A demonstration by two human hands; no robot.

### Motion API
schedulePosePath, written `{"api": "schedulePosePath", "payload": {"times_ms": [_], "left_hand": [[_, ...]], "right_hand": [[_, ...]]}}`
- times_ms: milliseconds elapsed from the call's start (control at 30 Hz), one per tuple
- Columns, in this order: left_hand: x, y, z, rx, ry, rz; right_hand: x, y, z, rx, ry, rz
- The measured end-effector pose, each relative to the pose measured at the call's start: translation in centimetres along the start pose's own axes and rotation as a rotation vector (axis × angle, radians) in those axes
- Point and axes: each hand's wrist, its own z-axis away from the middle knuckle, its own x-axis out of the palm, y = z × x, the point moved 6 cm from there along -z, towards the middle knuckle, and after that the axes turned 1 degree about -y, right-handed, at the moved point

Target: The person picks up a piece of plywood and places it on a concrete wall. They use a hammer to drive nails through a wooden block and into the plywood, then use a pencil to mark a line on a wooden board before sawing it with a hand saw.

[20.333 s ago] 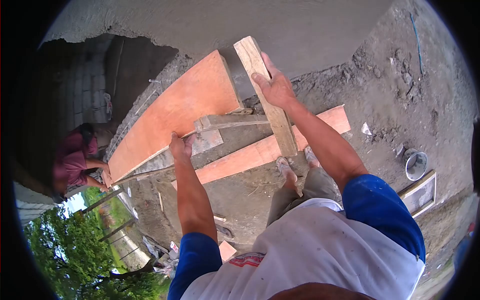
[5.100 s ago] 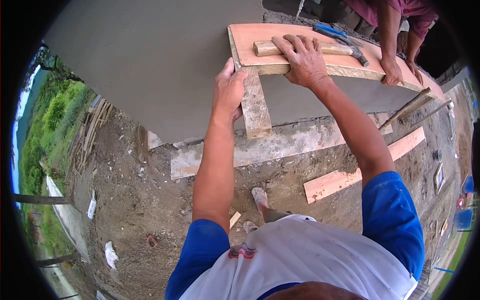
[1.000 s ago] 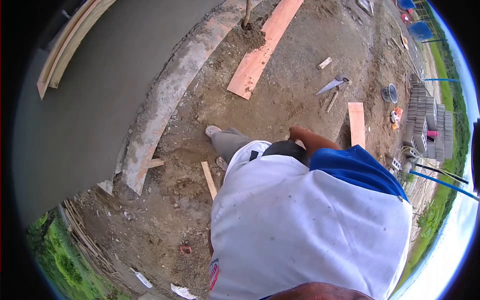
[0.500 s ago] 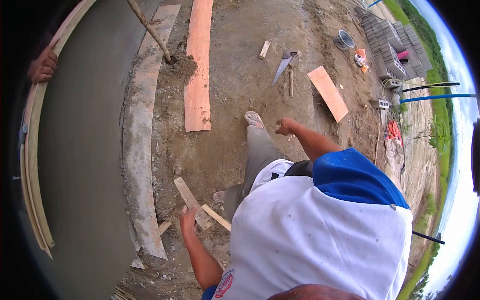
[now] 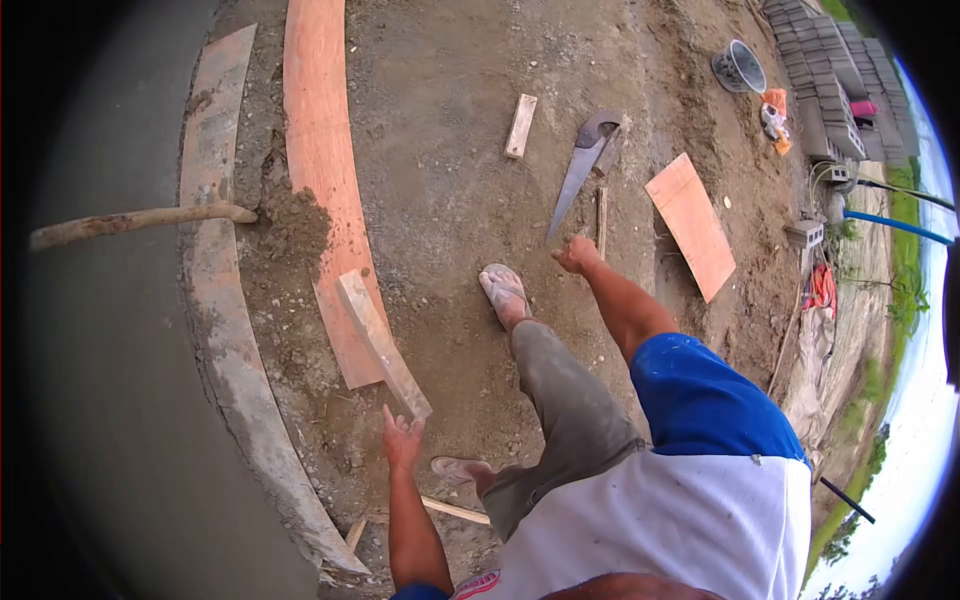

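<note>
My left hand point(image 5: 403, 441) grips the near end of a short wooden board point(image 5: 380, 340), which is held aloft at a slant. Its far end overlaps a long strip of reddish plywood point(image 5: 318, 130) on the ground. My right hand point(image 5: 577, 256) is closed, fingers curled; whatever may be in it is too small to make out. Just beyond that hand lies a handsaw point(image 5: 577, 180) with its tip towards me. Beside the saw is a thin wooden stick point(image 5: 601, 225), and a small wood block point(image 5: 520, 126) lies further off.
Smooth wet concrete point(image 5: 110, 380) spans the left, edged by a mortar-stained board point(image 5: 225, 310). A wooden pole point(image 5: 140, 222) juts over it. Right of me are a plywood piece point(image 5: 692, 228), a bucket point(image 5: 739, 67) and stacked hollow blocks point(image 5: 815, 75). Wood strips point(image 5: 455, 510) lie near my feet.
My left hand has lifted the board forward, over the plywood strip's end. My view has turned and shifted; the other person's hand at the far left is out of sight. My right hand stays closed.
</note>
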Motion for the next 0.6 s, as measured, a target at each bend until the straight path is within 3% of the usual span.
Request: {"api": "schedulePosePath", "payload": {"times_ms": [33,100,167,233,300,367,467,567,600], "left_hand": [[1.9,-1.9,-1.5,-0.147,-0.004,-0.071],[6.0,-0.2,-1.5,-0.330,-0.201,-0.163],[8.5,-2.5,-1.7,-0.280,-0.257,-0.212],[10.3,-3.1,-0.4,-0.543,-0.302,-0.088],[10.8,-4.6,0.7,-0.619,-0.250,0.010],[10.6,-6.4,1.7,-0.677,-0.189,0.064],[9.0,-8.5,2.3,-0.679,-0.097,0.050],[7.8,-11.5,2.4,-0.651,0.037,0.138],[7.4,-12.3,2.4,-0.620,0.014,0.115]], "right_hand": [[-0.6,-0.5,-3.4,0.040,0.020,-0.058],[-0.9,-1.4,-10.7,0.103,0.077,-0.154],[-1.2,-2.8,-17.9,0.106,0.189,-0.198],[-1.3,-4.2,-23.4,0.133,0.272,-0.236],[-0.8,-5.0,-27.4,0.213,0.336,-0.308],[-0.1,-5.8,-29.9,0.261,0.441,-0.378],[0.6,-5.1,-32.1,0.288,0.361,-0.511],[0.3,-4.5,-31.5,0.177,0.389,-0.552],[0.9,-4.2,-31.0,0.066,0.381,-0.713]]}}
